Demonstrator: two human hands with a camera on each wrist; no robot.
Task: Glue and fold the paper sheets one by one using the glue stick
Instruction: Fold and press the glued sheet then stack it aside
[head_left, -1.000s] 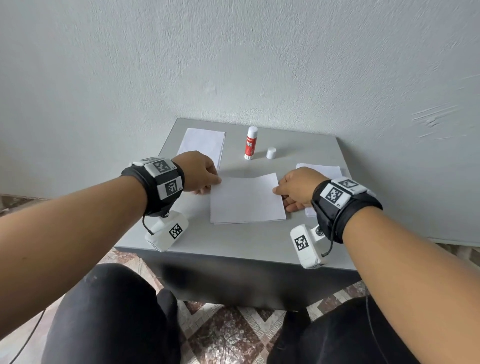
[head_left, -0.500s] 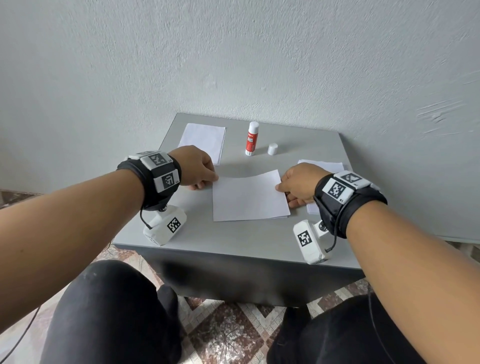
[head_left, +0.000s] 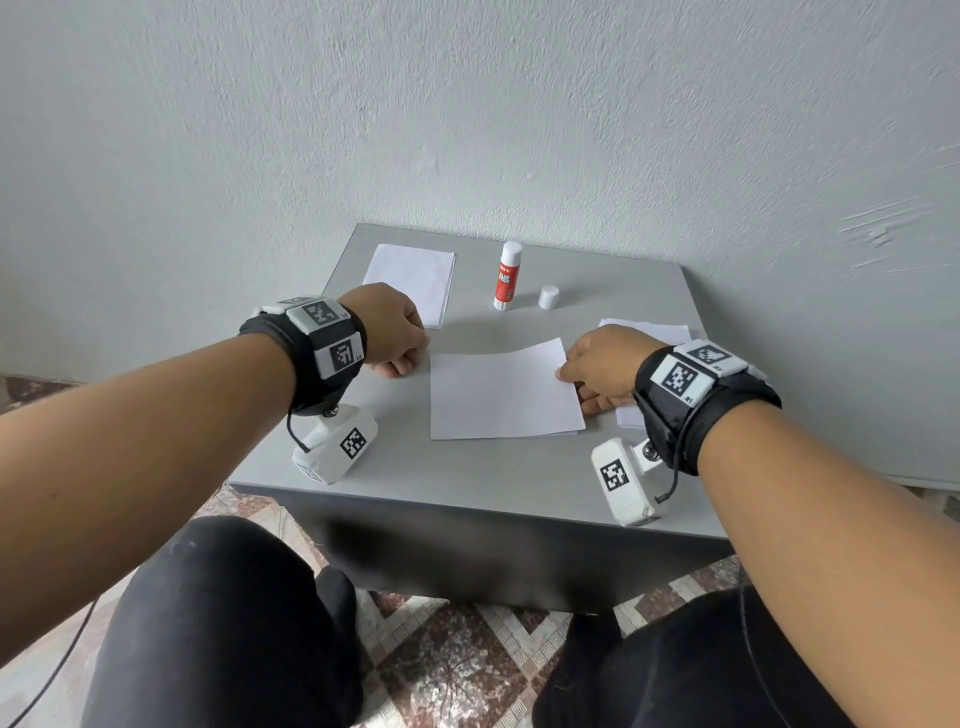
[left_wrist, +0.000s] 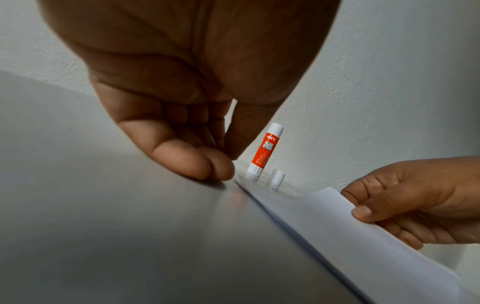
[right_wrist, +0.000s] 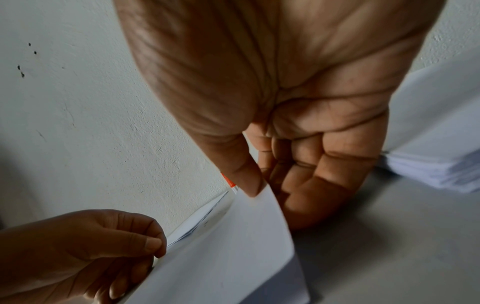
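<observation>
Paper sheet (head_left: 501, 395) (half folded) lies between both pinching hands: left hand (head_left: 392, 332) at 9 o'clock, right hand (head_left: 597, 371) at 3.

right hand (right_wrist: 298, 144) pinches paper sheet (right_wrist: 228, 257) | left hand (right_wrist: 78, 253) pinches opposite edge | paper stack (right_wrist: 436, 164) beside

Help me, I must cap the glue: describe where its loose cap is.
On the grey table, look toward the far edge by the wall. The small white cap stands just right of the upright glue stick, far shorter, with no red label.
</observation>
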